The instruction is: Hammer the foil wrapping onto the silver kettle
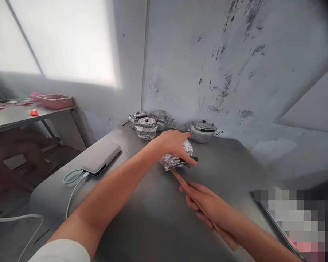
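My left hand (175, 143) reaches over a small foil-wrapped pot (188, 147) near the middle of the table. Its fingers and thumb are curved around the pot, which appears tilted, and the hand covers much of it. A black handle or strip shows by the thumb. Closed around a flat wooden stick (178, 177), my right hand (203, 202) is in front of the pot. The stick's far end meets the pot's near lower edge; whether that end goes under it is hidden.
Behind stand several small pots, including a foil-wrapped one (145, 129) and a lidded silver one (203, 131) by the wall. On the left lies a power bank (101, 158) with a white cable (72, 193). A pink basket (55, 102) sits on another table.
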`<state>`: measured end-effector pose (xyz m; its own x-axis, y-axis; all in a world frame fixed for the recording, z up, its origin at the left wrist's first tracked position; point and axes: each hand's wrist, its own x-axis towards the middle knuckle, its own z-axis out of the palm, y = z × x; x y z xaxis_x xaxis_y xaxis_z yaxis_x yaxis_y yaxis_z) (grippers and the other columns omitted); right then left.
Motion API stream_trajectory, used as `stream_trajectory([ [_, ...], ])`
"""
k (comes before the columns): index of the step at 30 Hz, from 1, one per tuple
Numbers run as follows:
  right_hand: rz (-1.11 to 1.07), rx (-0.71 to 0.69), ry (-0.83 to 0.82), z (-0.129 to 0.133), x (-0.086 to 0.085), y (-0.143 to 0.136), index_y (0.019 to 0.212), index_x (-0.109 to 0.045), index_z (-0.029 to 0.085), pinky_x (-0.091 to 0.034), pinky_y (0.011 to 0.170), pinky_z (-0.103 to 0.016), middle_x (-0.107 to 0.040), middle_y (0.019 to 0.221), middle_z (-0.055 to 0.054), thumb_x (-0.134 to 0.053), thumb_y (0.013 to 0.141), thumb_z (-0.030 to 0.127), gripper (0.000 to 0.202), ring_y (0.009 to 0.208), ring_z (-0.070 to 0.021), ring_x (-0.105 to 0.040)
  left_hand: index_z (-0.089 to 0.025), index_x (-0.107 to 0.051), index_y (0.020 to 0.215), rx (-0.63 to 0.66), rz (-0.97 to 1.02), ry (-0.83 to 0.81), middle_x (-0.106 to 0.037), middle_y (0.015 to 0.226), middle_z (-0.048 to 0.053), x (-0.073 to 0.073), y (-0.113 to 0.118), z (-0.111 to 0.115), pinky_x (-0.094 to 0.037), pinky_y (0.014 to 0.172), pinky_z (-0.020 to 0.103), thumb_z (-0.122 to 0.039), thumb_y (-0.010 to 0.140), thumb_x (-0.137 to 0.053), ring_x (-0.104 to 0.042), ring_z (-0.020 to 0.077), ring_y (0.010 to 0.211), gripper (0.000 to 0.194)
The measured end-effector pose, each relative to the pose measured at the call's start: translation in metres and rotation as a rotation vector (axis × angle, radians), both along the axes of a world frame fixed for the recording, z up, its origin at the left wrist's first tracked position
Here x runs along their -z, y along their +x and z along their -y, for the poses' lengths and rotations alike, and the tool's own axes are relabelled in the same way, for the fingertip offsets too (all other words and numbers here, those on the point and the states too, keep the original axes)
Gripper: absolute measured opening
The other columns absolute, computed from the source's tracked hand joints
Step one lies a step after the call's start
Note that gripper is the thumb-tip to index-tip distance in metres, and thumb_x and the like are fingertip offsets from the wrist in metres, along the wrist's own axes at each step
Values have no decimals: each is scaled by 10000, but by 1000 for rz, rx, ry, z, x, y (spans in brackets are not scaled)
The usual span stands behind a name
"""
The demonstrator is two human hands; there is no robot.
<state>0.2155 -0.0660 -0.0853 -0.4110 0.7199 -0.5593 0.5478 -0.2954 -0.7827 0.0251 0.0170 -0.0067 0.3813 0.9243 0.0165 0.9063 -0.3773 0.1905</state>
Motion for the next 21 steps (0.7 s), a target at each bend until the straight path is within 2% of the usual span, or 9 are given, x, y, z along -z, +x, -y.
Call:
stream_trajectory([
  [2, 91, -52, 120, -1, 7, 5, 1075, -547, 242, -319, 387, -219, -482, 733, 54, -347, 966, 539, 375, 436, -69, -371, -267, -434, 1417, 16, -6, 22, -672, 1168, 107, 2, 2, 0, -492, 773, 380, -883, 517, -629, -625, 364, 1040, 1108],
  [5, 232, -135, 431, 0, 14, 10, 990, -573, 249, -382, 537, -257, -593, 769, 7, -277, 996, 533, 410, 609, -136, -547, -264, -431, 1410, 53, 16, -22, -679, 1152, 94, 6, 3, -1, -492, 749, 350, -871, 510, -645, -626, 346, 1037, 1107],
  [8, 501, -181, 643, 5, 16, 11, 985, -575, 261, -361, 578, -303, -676, 779, -25, -207, 1026, 458, 418, 662, -209, -633, -243, -410, 1408, 70, 25, -27, -638, 1234, 114, 8, 5, -3, -487, 737, 332, -869, 475, -662, -589, 351, 1106, 1152],
  [10, 684, -203, 730, 9, 17, 10, 1046, -566, 268, -309, 542, -305, -707, 805, -43, -207, 1034, 405, 384, 674, -254, -671, -223, -432, 1377, 63, 6, 14, -609, 1273, 130, 8, 4, -3, -480, 749, 338, -878, 461, -660, -572, 359, 1125, 1149],
  [13, 843, -242, 827, 10, 18, 10, 1039, -557, 256, -247, 501, -298, -728, 843, -60, -216, 1039, 385, 365, 690, -286, -704, -219, -452, 1339, 12, -4, 12, -642, 1194, 122, 5, 0, -3, -475, 718, 344, -899, 461, -641, -611, 345, 1030, 1127],
  [18, 903, -276, 967, 0, 17, 16, 921, -545, 236, -247, 479, -305, -710, 723, -44, -212, 1039, 406, 392, 630, -292, -704, -241, -413, 1383, -86, 22, -80, -672, 1097, 98, -2, -13, -8, -475, 719, 355, -883, 515, -631, -633, 349, 992, 1101],
  [21, 898, -239, 1007, -9, 15, 23, 887, -539, 241, -278, 483, -311, -700, 686, -29, -213, 1033, 440, 409, 601, -289, -696, -253, -431, 1364, -98, 61, -113, -659, 1153, 91, -3, -24, -15, -478, 759, 355, -862, 553, -632, -628, 344, 1026, 1033],
])
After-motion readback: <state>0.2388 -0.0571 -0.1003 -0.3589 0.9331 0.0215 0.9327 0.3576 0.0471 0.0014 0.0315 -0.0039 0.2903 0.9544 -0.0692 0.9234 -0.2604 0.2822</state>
